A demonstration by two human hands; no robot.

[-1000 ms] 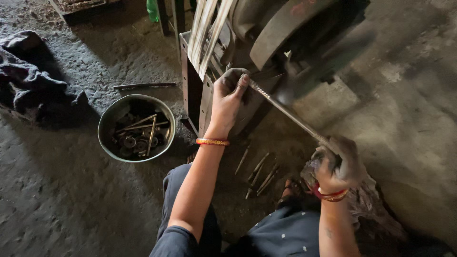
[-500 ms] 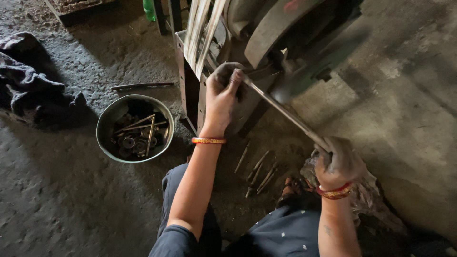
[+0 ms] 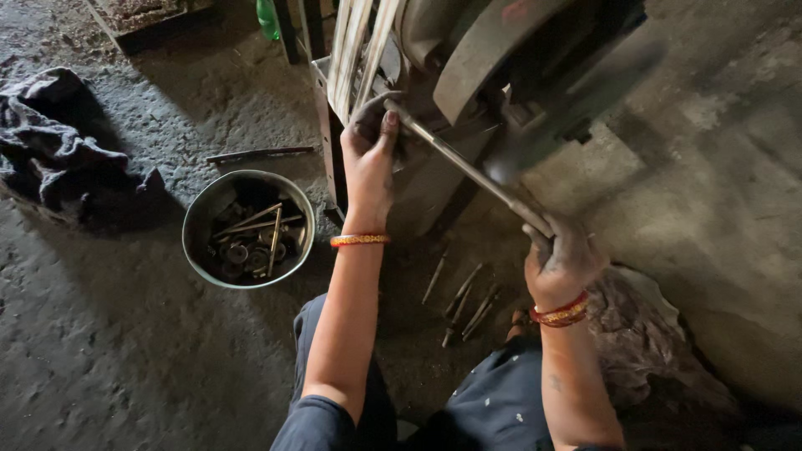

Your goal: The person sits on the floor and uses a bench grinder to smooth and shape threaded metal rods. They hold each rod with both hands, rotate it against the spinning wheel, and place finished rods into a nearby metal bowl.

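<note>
Steel, dull and grey, is what both hands grip: a long metal rod [image 3: 468, 171] runs on a slant from the upper end, held at the machine, down to the lower end near the person's lap. The left hand [image 3: 368, 154] is clamped around the rod's upper end, thumb raised against it, right up against the dark body of the machine [image 3: 501, 75] (a heavy thing with a curved wheel and pale belts beside the hand); an orange bangle [image 3: 359, 240] sits on that wrist just below the grip. The right hand [image 3: 564, 259] is closed tight over the rod's lower end, knuckles up, with red and gold bangles [image 3: 561, 313] on the wrist; just beyond that fist lies a crumpled rag [image 3: 643, 334] on the concrete. Between the two forearms, below the span of the rod, a few short metal pins [image 3: 464, 301] lie scattered on the floor [image 3: 109, 351]. Out to the far side of the left forearm stands a round metal bowl [image 3: 200, 219] holding rods and ring-shaped parts; above it a thin bar [image 3: 261, 154] lies flat on the ground, and farther off a heap of dark cloth [image 3: 58, 159] rests well apart from either hand. A green bottle [image 3: 267, 18] shows at the top edge, above the left fist.
</note>
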